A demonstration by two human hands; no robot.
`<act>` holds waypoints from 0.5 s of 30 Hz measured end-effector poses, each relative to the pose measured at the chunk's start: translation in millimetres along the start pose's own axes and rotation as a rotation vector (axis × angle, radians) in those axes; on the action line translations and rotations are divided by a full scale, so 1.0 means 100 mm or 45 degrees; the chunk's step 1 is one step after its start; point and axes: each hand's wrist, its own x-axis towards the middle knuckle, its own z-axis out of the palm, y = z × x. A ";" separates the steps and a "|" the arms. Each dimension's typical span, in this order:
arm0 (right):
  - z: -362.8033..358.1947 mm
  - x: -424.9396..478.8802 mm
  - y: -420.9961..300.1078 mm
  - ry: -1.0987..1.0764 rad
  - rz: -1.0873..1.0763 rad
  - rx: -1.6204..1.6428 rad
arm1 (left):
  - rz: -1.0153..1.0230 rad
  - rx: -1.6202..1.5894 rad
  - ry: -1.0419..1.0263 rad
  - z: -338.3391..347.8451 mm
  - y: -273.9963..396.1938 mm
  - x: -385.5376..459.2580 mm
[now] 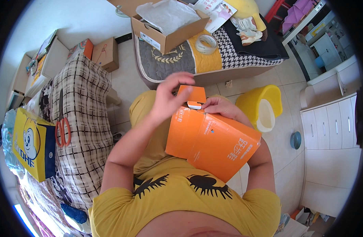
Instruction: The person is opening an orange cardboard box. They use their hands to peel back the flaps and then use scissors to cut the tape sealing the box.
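An orange cardboard box [217, 139] with white printing lies tilted across my lap. At its far end an orange cardboard flap or small box [197, 94] stands up, with a white-edged tab [194, 105] just below it. My left hand [174, 93] is slightly blurred, fingers spread, its thumb in front of the upright orange piece; whether it touches is unclear. With bent fingers, my right hand [218, 106] grips the box's far edge beside the tab. The right forearm is partly hidden behind the box.
Ahead, a padded bench [172, 66] bears an open brown shoebox [178, 37], a tape roll [206, 44] and light-coloured shoes [247, 31]. A yellow child's potty [258, 103] stands on the right. Orange-handled scissors [63, 131] and a yellow-blue box [33, 145] rest on the checked cloth [83, 118].
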 end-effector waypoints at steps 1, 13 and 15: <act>0.01 0.00 -0.02 -0.007 0.009 -0.005 | -0.017 0.020 0.060 -0.02 -0.17 0.11; -0.06 0.07 -0.08 0.009 0.045 -0.012 | -0.485 0.554 0.010 0.06 -1.75 1.58; -0.12 0.07 -0.07 -0.048 0.072 0.026 | -0.454 0.553 -0.019 0.08 -1.91 1.69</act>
